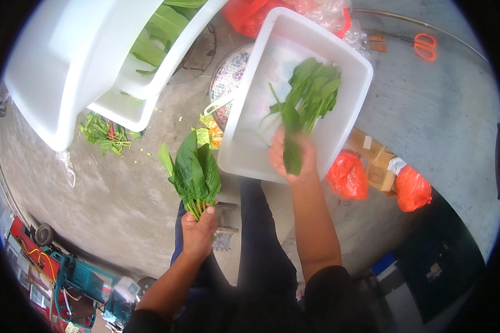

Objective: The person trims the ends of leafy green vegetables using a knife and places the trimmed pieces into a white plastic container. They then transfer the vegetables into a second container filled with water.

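Observation:
My left hand [200, 232] is closed round the stems of a bunch of spinach [195, 172], whose broad dark leaves point up and away from me. A white rectangular tub [234, 133] stands ahead, slightly to the right. Inside it lies a loose heap of leafy greens [315, 91]. At the tub's near end, my right hand [304, 166], smeared a little by motion, is closed on a spinach leaf [292, 150] that lies along the fingers and palm. Part of those fingers is hidden behind the leaf.
At the upper left stand large white tubs [66, 72], one with long green leaves [164, 33]. Discarded greens [108, 133] lie on the concrete floor. On the right are orange-handled scissors [425, 46], red plastic bags [348, 175] and a cardboard box [379, 169]. Tools [86, 277] fill the lower left.

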The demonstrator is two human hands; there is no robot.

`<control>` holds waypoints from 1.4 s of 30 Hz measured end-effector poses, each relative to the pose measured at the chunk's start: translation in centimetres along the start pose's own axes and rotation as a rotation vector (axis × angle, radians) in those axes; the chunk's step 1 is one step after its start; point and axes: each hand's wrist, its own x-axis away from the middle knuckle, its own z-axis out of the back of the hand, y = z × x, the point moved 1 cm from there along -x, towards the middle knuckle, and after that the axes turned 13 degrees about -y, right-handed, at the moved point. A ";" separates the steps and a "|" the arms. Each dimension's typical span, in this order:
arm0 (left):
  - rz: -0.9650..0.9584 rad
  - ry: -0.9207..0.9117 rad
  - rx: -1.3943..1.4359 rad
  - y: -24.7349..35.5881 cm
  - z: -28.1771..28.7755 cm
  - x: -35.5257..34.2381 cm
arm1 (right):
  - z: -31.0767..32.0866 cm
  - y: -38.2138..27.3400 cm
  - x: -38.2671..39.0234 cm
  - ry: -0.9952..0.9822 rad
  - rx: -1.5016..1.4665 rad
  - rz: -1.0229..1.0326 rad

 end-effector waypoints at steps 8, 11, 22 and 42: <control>0.123 0.178 -0.221 -6.2 2.4 2.8 | -10.5 17.0 -5.8 -0.006 0.749 -0.005; 0.159 0.255 0.035 -8.7 3.3 2.8 | -10.8 18.7 -6.9 -0.199 1.280 -0.040; 0.200 0.172 0.015 -6.1 2.4 1.7 | 7.4 -2.2 -0.9 1.242 1.953 0.536; 0.202 0.170 -0.008 -5.9 0.2 1.0 | 5.4 -2.8 -1.7 0.695 0.549 0.357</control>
